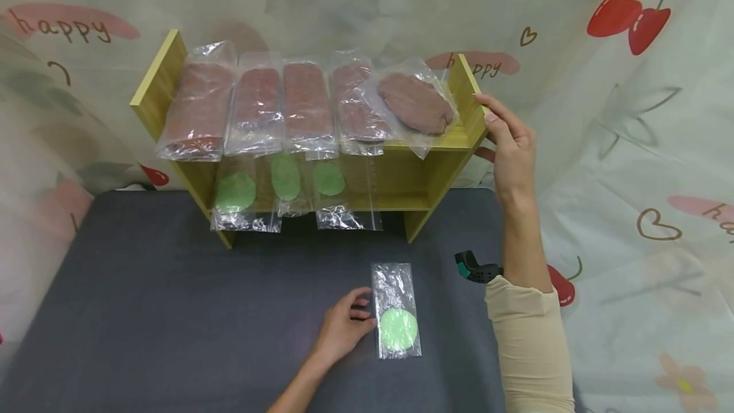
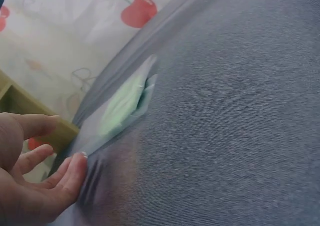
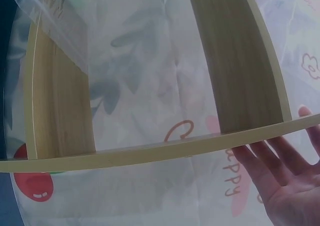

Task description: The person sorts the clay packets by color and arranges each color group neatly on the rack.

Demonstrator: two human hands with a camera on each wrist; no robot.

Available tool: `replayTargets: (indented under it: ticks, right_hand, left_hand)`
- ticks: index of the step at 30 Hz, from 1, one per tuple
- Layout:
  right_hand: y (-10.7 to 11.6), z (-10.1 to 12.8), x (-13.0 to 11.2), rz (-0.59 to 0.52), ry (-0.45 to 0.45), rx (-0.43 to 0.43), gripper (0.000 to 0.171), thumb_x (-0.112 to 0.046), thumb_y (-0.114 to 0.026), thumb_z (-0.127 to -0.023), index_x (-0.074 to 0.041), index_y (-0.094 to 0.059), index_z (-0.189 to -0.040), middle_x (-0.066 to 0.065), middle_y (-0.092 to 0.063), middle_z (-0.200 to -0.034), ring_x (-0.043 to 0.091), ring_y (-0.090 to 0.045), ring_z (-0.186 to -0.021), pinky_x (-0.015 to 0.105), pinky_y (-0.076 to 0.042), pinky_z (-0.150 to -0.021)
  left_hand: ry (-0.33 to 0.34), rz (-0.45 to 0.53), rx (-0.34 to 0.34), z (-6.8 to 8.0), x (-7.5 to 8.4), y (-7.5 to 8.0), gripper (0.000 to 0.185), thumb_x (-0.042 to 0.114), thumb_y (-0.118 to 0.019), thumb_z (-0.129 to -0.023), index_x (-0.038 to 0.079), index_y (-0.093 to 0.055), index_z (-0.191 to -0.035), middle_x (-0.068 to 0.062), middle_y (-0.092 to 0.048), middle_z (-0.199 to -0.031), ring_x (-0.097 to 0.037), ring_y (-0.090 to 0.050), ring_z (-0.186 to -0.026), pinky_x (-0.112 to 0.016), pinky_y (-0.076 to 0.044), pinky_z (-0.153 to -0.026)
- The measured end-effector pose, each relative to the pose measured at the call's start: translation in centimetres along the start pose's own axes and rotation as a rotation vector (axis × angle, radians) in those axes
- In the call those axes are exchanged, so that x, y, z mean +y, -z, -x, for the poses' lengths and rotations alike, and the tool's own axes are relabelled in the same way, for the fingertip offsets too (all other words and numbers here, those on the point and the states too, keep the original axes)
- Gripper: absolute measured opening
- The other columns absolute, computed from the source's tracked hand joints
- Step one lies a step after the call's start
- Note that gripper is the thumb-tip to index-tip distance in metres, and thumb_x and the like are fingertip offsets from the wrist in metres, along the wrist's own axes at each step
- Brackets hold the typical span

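A clear plastic bag [image 1: 392, 285] with a pale green disc [image 1: 398, 329] inside lies flat on the dark table. My left hand [image 1: 344, 327] is at its left edge, thumb and fingers spread apart. In the left wrist view, the fingertips [image 2: 79, 161] are right at the edge of the bag. My right hand [image 1: 511, 145] grips the right side panel of a two-tier wooden shelf [image 1: 447, 174] near its upper front corner. In the right wrist view, the fingers [image 3: 272, 161] lie along the panel's outer face, with one fingertip over its edge.
On the top tier several bags of reddish-brown slabs [image 1: 306, 104] stand side by side, with a brown oval piece [image 1: 415, 102] in a bag at the right. Below, bagged green discs [image 1: 236, 191] overhang the lower tier. A black-and-teal device [image 1: 477, 268] sits by the right forearm.
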State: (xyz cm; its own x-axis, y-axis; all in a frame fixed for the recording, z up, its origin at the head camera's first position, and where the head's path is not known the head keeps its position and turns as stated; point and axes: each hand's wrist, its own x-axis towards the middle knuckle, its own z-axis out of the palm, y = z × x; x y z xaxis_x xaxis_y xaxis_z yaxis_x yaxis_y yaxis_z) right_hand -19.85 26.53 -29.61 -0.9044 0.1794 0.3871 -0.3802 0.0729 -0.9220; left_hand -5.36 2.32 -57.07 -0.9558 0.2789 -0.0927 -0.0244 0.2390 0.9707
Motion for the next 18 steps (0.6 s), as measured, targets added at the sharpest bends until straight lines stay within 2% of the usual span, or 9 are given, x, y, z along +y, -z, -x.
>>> replayTargets:
  ticks: [6, 12, 18]
  right_hand:
    - [0.0, 0.0, 0.1, -0.007, 0.002, 0.004, 0.030, -0.017, -0.052, -0.102, -0.012, -0.070, -0.125, 0.014, -0.062, -0.122, 0.024, -0.065, -0.094, 0.027, -0.057, -0.065]
    - [0.0, 0.0, 0.0, -0.004, -0.001, -0.003, 0.030, -0.017, -0.052, -0.102, -0.012, -0.070, -0.126, 0.011, -0.060, -0.131, 0.026, -0.064, -0.098, 0.028, -0.057, -0.068]
    - [0.0, 0.0, 0.1, -0.009, -0.006, 0.002, 0.030, -0.018, -0.052, -0.102, -0.012, -0.070, -0.126, 0.009, -0.058, -0.135, 0.027, -0.063, -0.101, 0.028, -0.057, -0.069]
  left_hand:
    - [-0.002, -0.129, -0.016, 0.6, -0.1, -1.0, 0.056, 0.007, -0.083, -0.076, 0.005, -0.063, -0.128, -0.016, -0.065, -0.110, -0.022, -0.069, -0.083, -0.025, -0.054, -0.067]
    - [-0.013, -0.239, 0.024, 0.9, 0.1, -2.0, 0.052, 0.010, -0.085, -0.074, 0.007, -0.067, -0.122, -0.011, -0.065, -0.104, -0.021, -0.066, -0.083, -0.028, -0.052, -0.070]
    - [0.006, -0.302, 0.080, 1.2, 0.3, -3.3, 0.059, 0.016, -0.089, -0.070, 0.007, -0.066, -0.124, -0.011, -0.058, -0.104, -0.024, -0.060, -0.089, -0.034, -0.049, -0.071]
